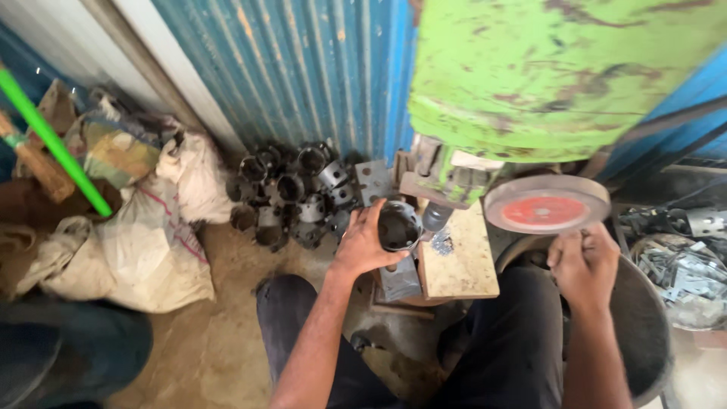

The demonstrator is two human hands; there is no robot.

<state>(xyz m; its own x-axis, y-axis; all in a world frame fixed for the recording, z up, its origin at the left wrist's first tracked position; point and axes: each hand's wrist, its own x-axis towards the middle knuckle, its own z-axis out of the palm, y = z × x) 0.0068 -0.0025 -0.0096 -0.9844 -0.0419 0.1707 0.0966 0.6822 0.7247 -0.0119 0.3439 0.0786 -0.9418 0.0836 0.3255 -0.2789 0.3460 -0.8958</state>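
Note:
My left hand [362, 246] grips a dark round metal cup-shaped part [399, 225] and holds it against the tool tip [436, 216] of a green press machine [545, 76]. The part rests beside a worn wooden block [460, 261] under the machine. My right hand [581, 263] is closed just below a round handwheel with a red centre [545, 204], its fingers curled at the wheel's lower edge. Whether it grips the rim or a handle under it is hidden.
A heap of several similar dark metal parts [291, 198] lies on the floor against a blue corrugated wall [303, 68]. White sacks [155, 242] and a green stick [53, 140] are at the left. A bin of flat metal pieces [681, 276] stands at the right.

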